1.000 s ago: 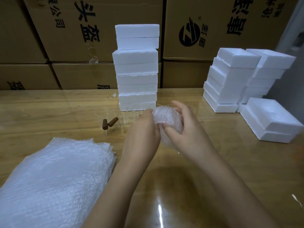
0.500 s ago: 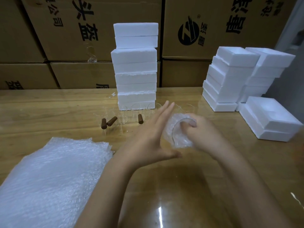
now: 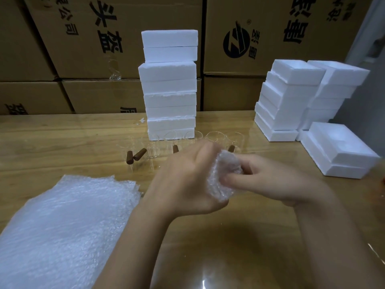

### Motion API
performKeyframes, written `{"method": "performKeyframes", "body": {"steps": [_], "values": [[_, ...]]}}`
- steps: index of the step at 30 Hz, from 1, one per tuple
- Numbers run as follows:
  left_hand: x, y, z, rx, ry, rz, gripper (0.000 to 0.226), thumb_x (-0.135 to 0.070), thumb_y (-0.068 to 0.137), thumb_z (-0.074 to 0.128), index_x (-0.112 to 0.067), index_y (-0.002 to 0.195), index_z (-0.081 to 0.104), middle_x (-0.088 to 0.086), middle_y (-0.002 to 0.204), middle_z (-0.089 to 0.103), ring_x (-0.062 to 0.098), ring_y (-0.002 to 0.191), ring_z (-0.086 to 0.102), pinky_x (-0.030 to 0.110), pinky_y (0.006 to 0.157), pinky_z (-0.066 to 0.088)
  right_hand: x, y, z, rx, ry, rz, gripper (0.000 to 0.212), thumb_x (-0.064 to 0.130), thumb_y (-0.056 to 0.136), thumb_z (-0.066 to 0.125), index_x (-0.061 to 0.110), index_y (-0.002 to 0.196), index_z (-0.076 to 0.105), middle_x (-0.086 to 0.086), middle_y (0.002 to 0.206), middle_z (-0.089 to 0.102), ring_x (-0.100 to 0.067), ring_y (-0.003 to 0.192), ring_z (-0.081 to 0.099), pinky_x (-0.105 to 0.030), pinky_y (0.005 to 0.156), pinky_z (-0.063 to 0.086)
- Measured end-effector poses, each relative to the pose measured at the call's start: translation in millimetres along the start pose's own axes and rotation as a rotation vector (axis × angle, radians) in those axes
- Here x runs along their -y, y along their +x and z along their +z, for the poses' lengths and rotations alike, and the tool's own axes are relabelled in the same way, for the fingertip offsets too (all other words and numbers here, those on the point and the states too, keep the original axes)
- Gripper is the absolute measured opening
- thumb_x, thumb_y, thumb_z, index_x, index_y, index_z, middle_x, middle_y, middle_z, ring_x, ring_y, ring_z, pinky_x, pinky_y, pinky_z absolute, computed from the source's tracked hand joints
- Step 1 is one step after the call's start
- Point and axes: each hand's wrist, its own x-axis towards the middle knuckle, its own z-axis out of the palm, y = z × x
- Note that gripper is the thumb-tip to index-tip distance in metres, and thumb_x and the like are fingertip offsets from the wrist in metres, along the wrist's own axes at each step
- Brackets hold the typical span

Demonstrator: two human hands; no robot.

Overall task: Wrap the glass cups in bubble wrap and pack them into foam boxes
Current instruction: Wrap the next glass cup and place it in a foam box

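Observation:
A glass cup wrapped in bubble wrap [image 3: 224,176] is held above the wooden table [image 3: 62,147] between both hands. My left hand [image 3: 187,178] cups it from the left with fingers curled round it. My right hand [image 3: 268,180] grips it from the right, its fingers pressed into the wrap. Several bare glass cups [image 3: 215,137] with brown handles [image 3: 139,154] stand in a row behind the hands. A stack of bubble wrap sheets [image 3: 62,226] lies at the front left. An open foam box [image 3: 341,151] sits at the right.
A tall stack of closed foam boxes [image 3: 169,86] stands at the back centre. Two stacks of foam box halves [image 3: 291,101] rise at the back right. Cardboard cartons [image 3: 83,49] form a wall behind the table.
My left hand, flat and open half a second ago, has closed round the wrapped cup. The right hand has turned the bundle and pushed its fingers into the wrap.

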Motion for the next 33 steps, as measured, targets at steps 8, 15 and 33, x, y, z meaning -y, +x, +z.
{"method": "performKeyframes", "body": {"steps": [8, 15, 33], "values": [[-5, 1, 12, 0.000, 0.093, 0.018, 0.050, -0.038, 0.066, 0.073, 0.000, 0.098, 0.064, 0.006, 0.082, 0.063, 0.022, 0.065, 0.057, 0.030, 0.049, 0.043, -2, 10, 11, -0.067, 0.057, 0.033, 0.022, 0.003, 0.084, 0.053, 0.022, 0.076, 0.059, 0.021, 0.058, 0.059, 0.008, 0.058, 0.054, -0.007, 0.052, 0.041], [-2, -1, 9, 0.060, -0.003, -0.060, 0.059, -0.051, 0.065, 0.066, -0.004, 0.101, 0.061, 0.001, 0.082, 0.067, 0.017, 0.064, 0.062, 0.026, 0.048, 0.048, -2, 13, 11, 0.018, 0.041, 0.129, 0.010, 0.021, 0.081, 0.055, 0.026, 0.076, 0.063, 0.017, 0.062, 0.062, 0.003, 0.060, 0.057, -0.013, 0.053, 0.043], [-9, 1, 7, 0.229, -0.171, -0.170, 0.062, -0.041, 0.053, 0.073, -0.021, 0.108, 0.053, -0.008, 0.096, 0.063, 0.015, 0.079, 0.062, 0.024, 0.059, 0.046, 0, 14, 15, -0.117, -0.207, 0.080, 0.026, 0.040, 0.067, 0.048, 0.029, 0.086, 0.062, 0.001, 0.082, 0.070, -0.010, 0.067, 0.064, -0.029, 0.056, 0.047]]}}
